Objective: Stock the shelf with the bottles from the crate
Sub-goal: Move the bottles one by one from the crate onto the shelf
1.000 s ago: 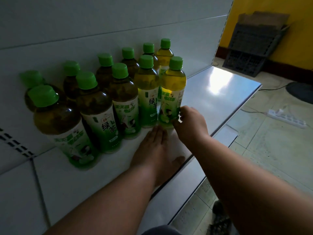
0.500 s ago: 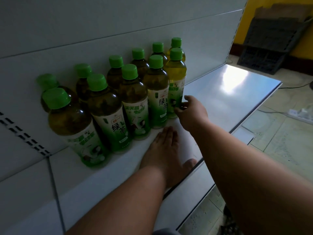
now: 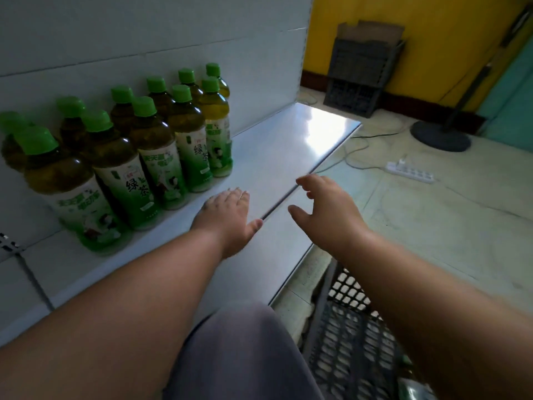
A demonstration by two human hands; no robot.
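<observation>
Head view, from left to right: the green-capped, clear plastic bottles of amber-green tea (image 3: 150, 157) stand upright in two rows at the left of the white metal shelf (image 3: 274, 151), the far row against the back panel, the near row just in front. That packing probably keeps the bright right half of the shelf free for more stock. Their green-and-white labels mostly face the aisle, and the rightmost near bottle looks yellower where light strikes it. Next, the left hand (image 3: 227, 215) lies flat on the shelf just near of the rows, fingers together, holding nothing; it seems to brace the person. The right hand (image 3: 326, 212) hovers beyond the shelf's front edge, its grip apart and empty, clear of every bottle. Below it, near right, is the dark lattice plastic crate (image 3: 349, 336), likely the next source.
</observation>
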